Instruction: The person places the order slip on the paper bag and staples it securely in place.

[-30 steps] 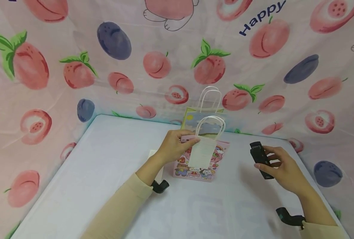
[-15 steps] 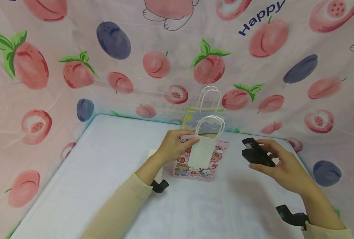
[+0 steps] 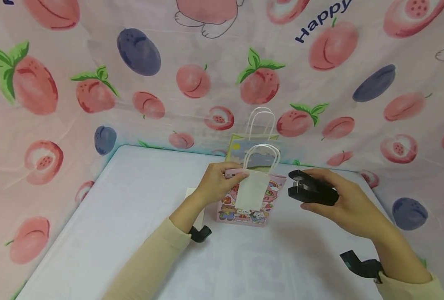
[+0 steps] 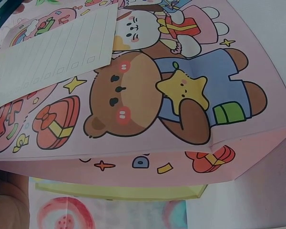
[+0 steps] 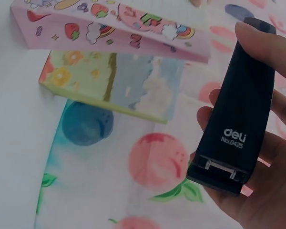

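Fruit-print cloth (image 3: 222, 54) backs a white bench (image 3: 113, 208) where a person's left grip (image 3: 218, 183), left arm (image 3: 150, 254) slanting up from seven o'clock, pinches a card (image 3: 253, 193) to the pink bag (image 3: 227, 213). It looks positioned but not yet stapled. Near the bag's three o'clock, the right grip (image 3: 351, 204) curls round a stapler (image 3: 315, 194), mouth toward nine, right arm (image 3: 390, 252) from four.

A pink bag (image 4: 152, 95) is filling most of the view, displaying 1 brown bear (image 4: 107, 102) with 1 yellow star (image 4: 183, 88). A lined card (image 4: 52, 62) is overlapping its front; the left hand (image 4: 8, 212) is showing lower left.
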A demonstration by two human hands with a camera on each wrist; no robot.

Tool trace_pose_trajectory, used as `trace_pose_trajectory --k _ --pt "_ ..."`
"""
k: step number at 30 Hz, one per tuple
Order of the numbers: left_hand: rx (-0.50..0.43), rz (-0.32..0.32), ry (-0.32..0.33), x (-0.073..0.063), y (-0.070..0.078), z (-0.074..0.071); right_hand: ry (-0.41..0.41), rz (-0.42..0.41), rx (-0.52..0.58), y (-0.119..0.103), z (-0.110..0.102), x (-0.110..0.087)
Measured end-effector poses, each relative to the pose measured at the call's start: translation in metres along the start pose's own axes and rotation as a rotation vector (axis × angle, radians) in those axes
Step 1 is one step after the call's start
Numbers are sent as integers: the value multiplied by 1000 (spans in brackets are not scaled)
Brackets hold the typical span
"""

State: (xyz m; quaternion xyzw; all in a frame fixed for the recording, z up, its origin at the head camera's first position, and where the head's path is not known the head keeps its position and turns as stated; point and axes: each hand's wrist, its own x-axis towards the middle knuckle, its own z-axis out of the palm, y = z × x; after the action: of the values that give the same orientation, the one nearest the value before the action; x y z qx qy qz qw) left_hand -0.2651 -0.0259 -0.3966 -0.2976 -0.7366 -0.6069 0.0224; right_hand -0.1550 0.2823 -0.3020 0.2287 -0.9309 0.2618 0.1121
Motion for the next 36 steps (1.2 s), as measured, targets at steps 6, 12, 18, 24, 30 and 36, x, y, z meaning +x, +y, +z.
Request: trace_pose_trajectory --k 6,12,18,24,30,36 --pt "37 6 13 0 -2 0 -21 -43 -51 -13 2 9" --pt "41 11 16 -1 -2 0 -61 -24 -86 -24 5 17" --pt "59 11 18 -2 -2 0 -58 -30 -110 -30 7 23" --pt "76 23 24 -2 -1 0 -52 -57 -156 -35 10 30" --pt "86 29 23 -1 -2 1 -57 -22 -220 -42 13 36" --pt "99 38 26 0 -1 1 -38 -54 -281 -48 18 43"
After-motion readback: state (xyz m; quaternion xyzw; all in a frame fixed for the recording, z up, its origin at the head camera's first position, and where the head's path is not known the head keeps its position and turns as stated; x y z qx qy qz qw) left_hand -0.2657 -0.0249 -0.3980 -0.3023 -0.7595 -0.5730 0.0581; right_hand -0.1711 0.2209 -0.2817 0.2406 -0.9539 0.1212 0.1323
